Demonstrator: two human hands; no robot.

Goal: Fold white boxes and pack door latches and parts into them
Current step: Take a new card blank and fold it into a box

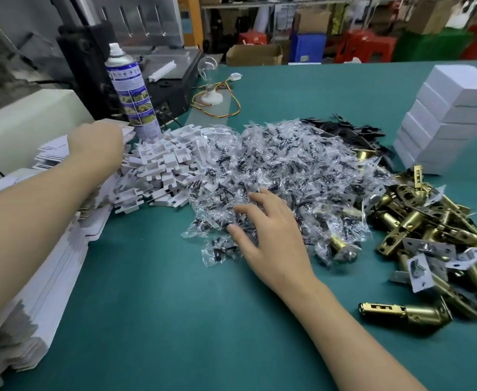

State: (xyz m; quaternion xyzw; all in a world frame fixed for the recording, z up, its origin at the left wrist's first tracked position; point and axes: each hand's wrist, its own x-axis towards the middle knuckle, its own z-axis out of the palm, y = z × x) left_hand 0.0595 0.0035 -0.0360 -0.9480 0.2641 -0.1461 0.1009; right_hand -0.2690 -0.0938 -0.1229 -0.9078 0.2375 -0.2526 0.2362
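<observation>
A long stack of flat white box blanks [34, 266] runs down the left side of the green table. My left hand [97, 143] reaches to its far end and its fingers are hidden over the top blank there. My right hand [265, 230] lies with spread fingers on a heap of small clear bags of black screws [274, 170]. Behind the heap lies a pile of white plastic parts [163, 162]. Brass door latches [429, 230] are piled at the right, one latch [401, 313] apart near me. Folded white boxes [451, 114] stand stacked at the far right.
A spray can [131, 88] stands upright just beyond my left hand, in front of a black machine [90, 69]. Black metal plates [353, 131] lie behind the bags. Coloured wires and a white fitting [211, 98] sit further back. Bare green table [161, 320] lies in front of me.
</observation>
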